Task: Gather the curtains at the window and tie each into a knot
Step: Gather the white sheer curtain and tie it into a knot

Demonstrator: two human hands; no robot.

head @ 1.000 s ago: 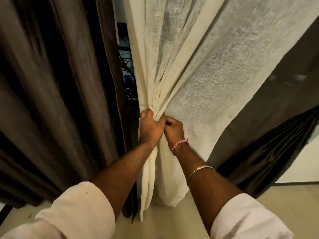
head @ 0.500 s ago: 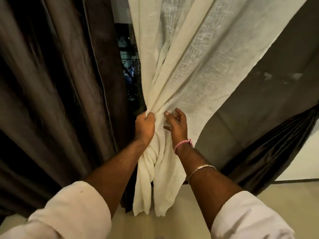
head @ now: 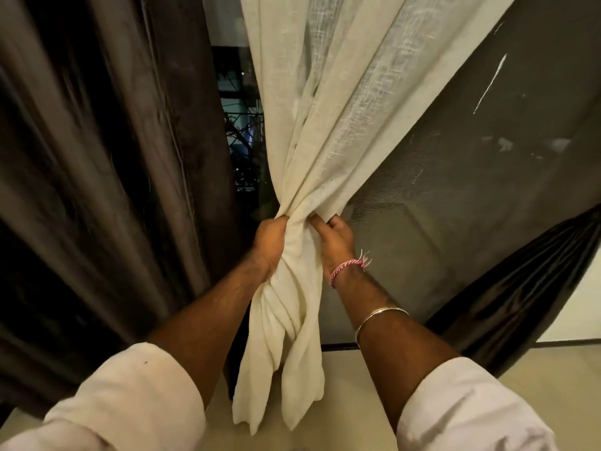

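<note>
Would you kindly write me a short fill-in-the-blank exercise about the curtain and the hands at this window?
1. Both hands grip the gathered ____-coloured sheer curtain.
2. The pink thread band sits on the ____ wrist.
3. The left hand holds the bunched fabric on its ____ side, the right hand on the other.
4. A thin ____ bangle circles the right forearm.

Missing words: cream; right; left; silver

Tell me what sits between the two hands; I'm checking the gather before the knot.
In the head view, the bunched cream curtain fills the gap: the left hand grips it on one side, the right hand on the other.
</note>
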